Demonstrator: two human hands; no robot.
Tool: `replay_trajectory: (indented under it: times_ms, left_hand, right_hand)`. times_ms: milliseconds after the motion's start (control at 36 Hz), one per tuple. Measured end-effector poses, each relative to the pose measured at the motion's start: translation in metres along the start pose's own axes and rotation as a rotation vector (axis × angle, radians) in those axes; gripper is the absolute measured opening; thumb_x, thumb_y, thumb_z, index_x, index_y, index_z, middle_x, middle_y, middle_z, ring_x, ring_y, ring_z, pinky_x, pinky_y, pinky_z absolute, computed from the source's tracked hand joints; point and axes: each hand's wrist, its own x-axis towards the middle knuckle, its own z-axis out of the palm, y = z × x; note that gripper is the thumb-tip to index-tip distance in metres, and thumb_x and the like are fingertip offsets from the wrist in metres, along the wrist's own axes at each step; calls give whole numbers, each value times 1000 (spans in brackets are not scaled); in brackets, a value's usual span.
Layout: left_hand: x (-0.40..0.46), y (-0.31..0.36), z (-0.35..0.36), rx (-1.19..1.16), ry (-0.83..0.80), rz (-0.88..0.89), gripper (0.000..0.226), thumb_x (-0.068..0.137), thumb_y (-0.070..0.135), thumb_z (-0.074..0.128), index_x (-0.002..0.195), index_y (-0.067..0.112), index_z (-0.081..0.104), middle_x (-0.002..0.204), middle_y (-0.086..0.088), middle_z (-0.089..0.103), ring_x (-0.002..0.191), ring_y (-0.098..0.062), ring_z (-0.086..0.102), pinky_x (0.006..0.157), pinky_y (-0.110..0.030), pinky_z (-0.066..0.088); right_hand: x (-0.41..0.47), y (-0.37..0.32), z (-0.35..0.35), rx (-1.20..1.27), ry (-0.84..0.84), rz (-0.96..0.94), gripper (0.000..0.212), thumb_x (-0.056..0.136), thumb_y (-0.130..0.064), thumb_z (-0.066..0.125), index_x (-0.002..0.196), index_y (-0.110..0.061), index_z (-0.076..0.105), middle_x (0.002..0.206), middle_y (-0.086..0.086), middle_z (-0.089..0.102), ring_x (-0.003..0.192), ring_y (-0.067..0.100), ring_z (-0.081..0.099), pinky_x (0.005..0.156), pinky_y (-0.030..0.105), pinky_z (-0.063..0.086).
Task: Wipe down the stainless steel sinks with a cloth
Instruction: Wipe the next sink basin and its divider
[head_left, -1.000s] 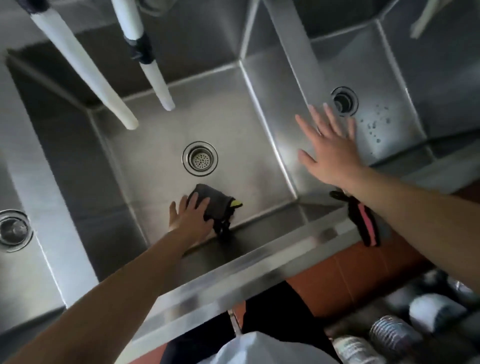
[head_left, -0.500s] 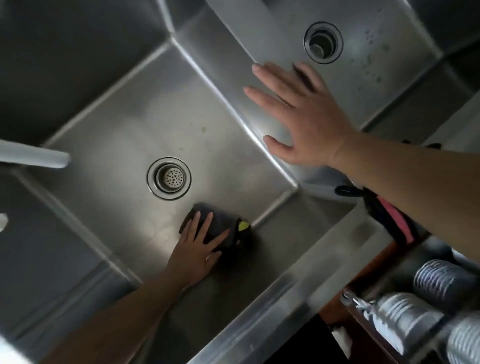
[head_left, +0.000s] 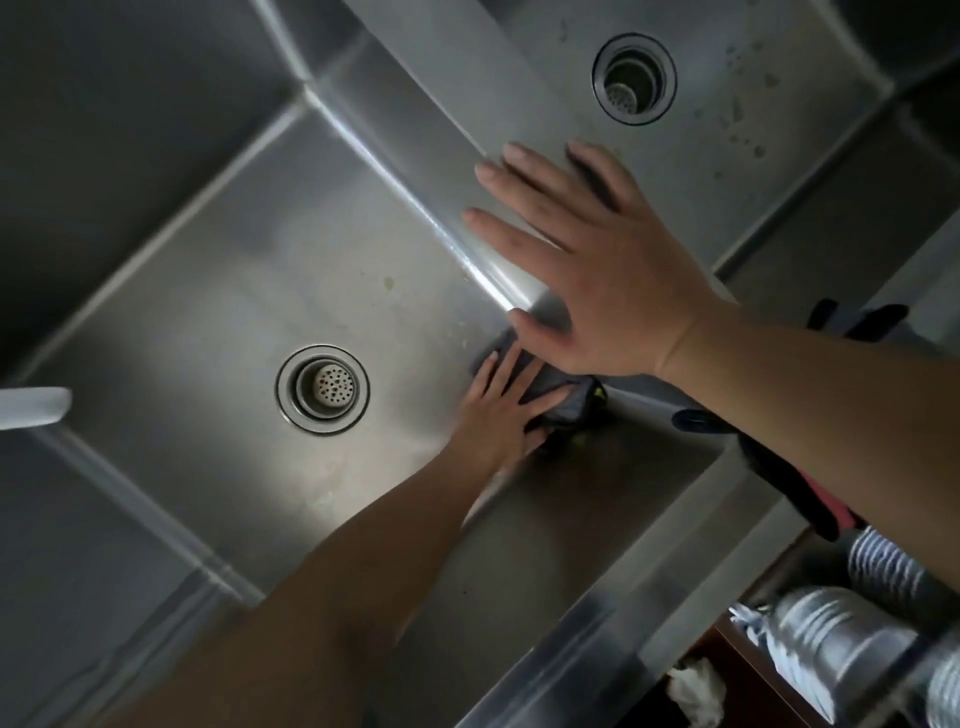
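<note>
My left hand (head_left: 501, 410) presses flat on a dark grey cloth (head_left: 569, 402) with a yellow tag, in the near right corner of the middle sink basin (head_left: 218, 291). Part of the cloth is hidden under my right hand. My right hand (head_left: 597, 270) rests open, fingers spread, on the steel divider (head_left: 415, 140) between the middle basin and the right basin (head_left: 727, 171). It holds nothing. A round strainer drain (head_left: 323, 389) sits left of the cloth in the middle basin.
The right basin has its own drain (head_left: 634, 78) and water drops. A white faucet tip (head_left: 34, 414) pokes in at the left edge. A black and pink glove (head_left: 795, 478) hangs over the front rim. Shiny metal containers (head_left: 852, 644) stand below right.
My left hand has slid the cloth right into the basin's corner. The view has swung closer and rotated; the right hand stays on the divider.
</note>
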Motion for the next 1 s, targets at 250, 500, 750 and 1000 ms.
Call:
replay_trajectory:
  times_ms: [250, 500, 750, 1000]
  left_hand:
    - [-5, -104, -35, 60, 164, -431, 66, 93, 64, 43, 154, 41, 28, 166, -7, 15, 152, -39, 9, 122, -51, 8]
    - [31, -182, -79, -82, 143, -864, 73, 90, 71, 8, 156, 42, -5, 166, -8, -16, 151, -38, -18, 121, -57, -6]
    - [5, -55, -14, -44, 196, -424, 82, 96, 63, 37, 155, 38, -14, 166, -17, -2, 151, -46, -2, 120, -64, 3]
    - [-7, 7, -4, -34, 57, -167, 59, 92, 49, 55, 149, 39, 41, 160, -21, 28, 146, -51, 22, 114, -69, 22]
  right_hand:
    - [0, 0, 3, 30, 89, 1, 66, 89, -45, 50, 147, -13, 43, 161, 14, 29, 151, 31, 22, 119, 57, 19]
    - [0, 0, 7, 78, 152, 6, 65, 86, -44, 50, 144, -14, 47, 160, 12, 32, 149, 28, 28, 118, 54, 20]
    - [2, 0, 2, 88, 114, 19, 63, 89, -43, 48, 143, -9, 48, 160, 13, 31, 150, 28, 26, 118, 54, 20]
    - [1, 2, 2, 42, 45, 19, 70, 86, -46, 48, 147, -12, 41, 163, 12, 24, 152, 27, 19, 120, 53, 14]
